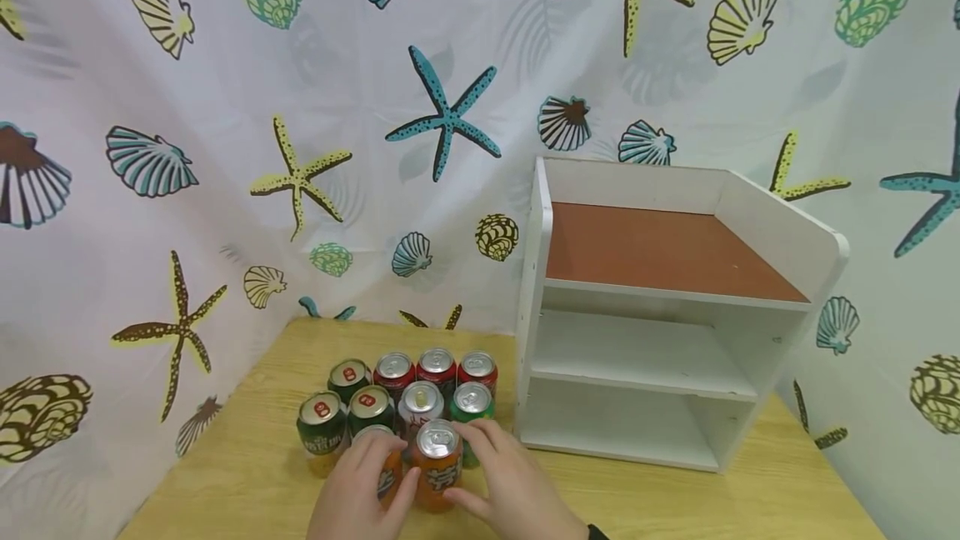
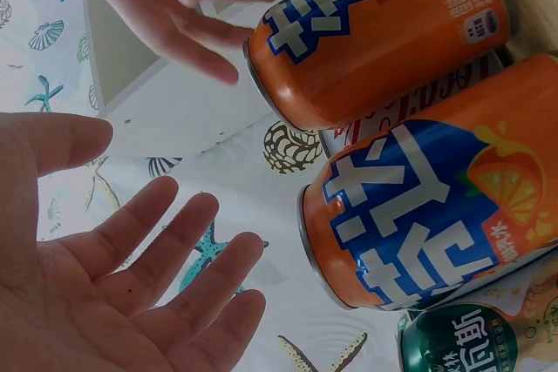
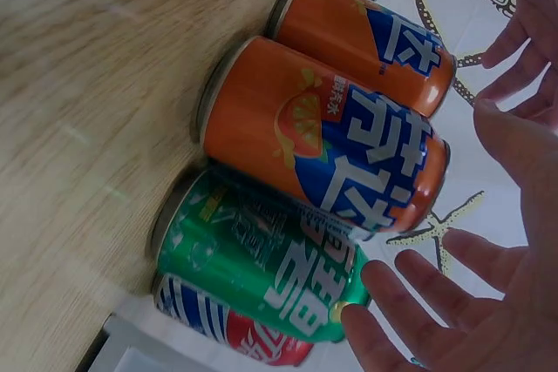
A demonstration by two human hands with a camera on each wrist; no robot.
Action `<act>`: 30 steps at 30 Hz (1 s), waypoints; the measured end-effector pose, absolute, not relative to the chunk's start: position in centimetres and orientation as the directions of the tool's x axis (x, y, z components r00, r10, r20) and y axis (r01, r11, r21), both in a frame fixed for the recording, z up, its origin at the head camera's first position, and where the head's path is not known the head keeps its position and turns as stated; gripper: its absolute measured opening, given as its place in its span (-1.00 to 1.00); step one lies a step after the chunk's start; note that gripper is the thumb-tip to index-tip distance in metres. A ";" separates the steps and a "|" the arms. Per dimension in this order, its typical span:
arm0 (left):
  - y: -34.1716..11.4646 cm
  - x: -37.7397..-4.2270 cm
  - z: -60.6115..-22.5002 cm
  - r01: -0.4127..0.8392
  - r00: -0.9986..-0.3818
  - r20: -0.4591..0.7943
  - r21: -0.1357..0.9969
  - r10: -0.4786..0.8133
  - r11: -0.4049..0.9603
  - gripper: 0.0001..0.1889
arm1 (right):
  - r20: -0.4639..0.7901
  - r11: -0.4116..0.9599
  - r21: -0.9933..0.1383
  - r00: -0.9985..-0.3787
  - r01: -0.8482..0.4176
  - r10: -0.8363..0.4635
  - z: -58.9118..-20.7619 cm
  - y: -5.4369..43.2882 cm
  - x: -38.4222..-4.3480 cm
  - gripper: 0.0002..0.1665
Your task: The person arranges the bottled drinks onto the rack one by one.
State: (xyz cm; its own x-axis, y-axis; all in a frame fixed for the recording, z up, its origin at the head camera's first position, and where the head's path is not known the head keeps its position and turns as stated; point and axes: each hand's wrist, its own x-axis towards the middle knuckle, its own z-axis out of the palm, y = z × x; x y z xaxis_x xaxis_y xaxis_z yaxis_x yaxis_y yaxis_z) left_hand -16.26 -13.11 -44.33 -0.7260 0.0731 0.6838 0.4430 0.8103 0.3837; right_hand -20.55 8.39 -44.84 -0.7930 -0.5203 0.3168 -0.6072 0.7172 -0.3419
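Two orange soda cans stand side by side at the front of a group of cans, the right one (image 1: pixel 437 473) fully visible and the left one (image 1: pixel 389 480) partly covered by my left hand (image 1: pixel 358 486). That hand has spread fingers and, in the left wrist view, shows a gap to both orange cans. Over on the other side, my right hand (image 1: pixel 513 482) has its fingers extended beside the right orange can and in front of the green soda can (image 3: pixel 261 246). Whether its fingertips touch the green can, I cannot tell. Neither hand grips anything.
Behind are dark green cans (image 1: pixel 321 432), a white can (image 1: pixel 421 403) and red cans (image 1: pixel 437 365), closely packed on the wooden table (image 1: pixel 247 440). A white shelf unit (image 1: pixel 630 357) with a brown top panel stands to the right. A shell-patterned cloth (image 1: pixel 480 48) hangs behind.
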 end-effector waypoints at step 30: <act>-13.8 -15.3 -44.3 0.301 -0.824 0.567 0.457 -0.013 0.837 -0.72 | 0.257 0.685 -0.520 -0.858 -0.511 -0.444 -46.2 4.2 -23.1 -0.10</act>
State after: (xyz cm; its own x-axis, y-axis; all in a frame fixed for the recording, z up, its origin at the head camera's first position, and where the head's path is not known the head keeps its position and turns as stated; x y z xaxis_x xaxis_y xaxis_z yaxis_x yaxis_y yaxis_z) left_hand -15.34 -13.84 -44.34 -0.8237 -0.0133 0.5669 0.3007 0.8373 0.4565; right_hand -23.13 4.24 -46.24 -0.8581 -0.4443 0.2575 -0.5106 0.6847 -0.5201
